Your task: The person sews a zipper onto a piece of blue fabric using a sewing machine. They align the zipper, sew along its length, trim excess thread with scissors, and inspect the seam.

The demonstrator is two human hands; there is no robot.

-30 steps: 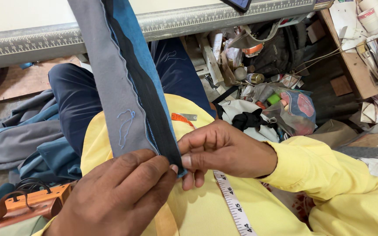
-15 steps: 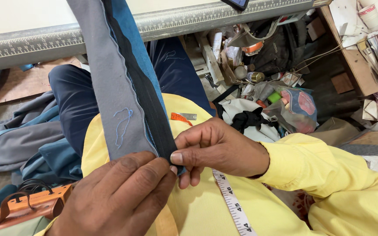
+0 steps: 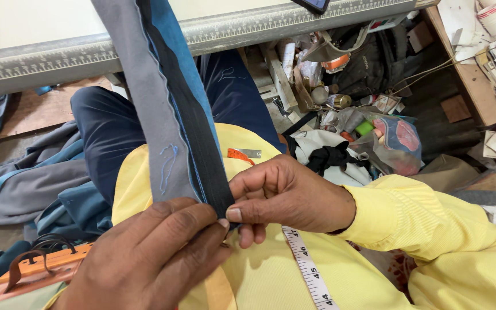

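A long fabric strip [image 3: 165, 109], grey on the left, black in the middle and blue on the right, hangs from the work table down to my lap. Loose blue stitching shows on its grey part. My left hand [image 3: 144, 261] presses its lower end from below, fingers laid flat against it. My right hand [image 3: 285, 198] pinches the black edge of the strip between thumb and forefinger, right beside the left fingertips. A white measuring tape [image 3: 308, 270] lies over my yellow shirt under the right hand.
A table edge with a ruler scale [image 3: 248, 28] runs across the top. Grey and blue cloth [image 3: 24, 183] is heaped on the floor at left. An orange scissors handle [image 3: 35, 267] sits bottom left. Bags, tins and clutter [image 3: 363, 115] fill the right side.
Both hands have slid slightly along the strip's lower end; the right thumb and forefinger have closed tighter on the black edge. The strip has shifted a little to the left.
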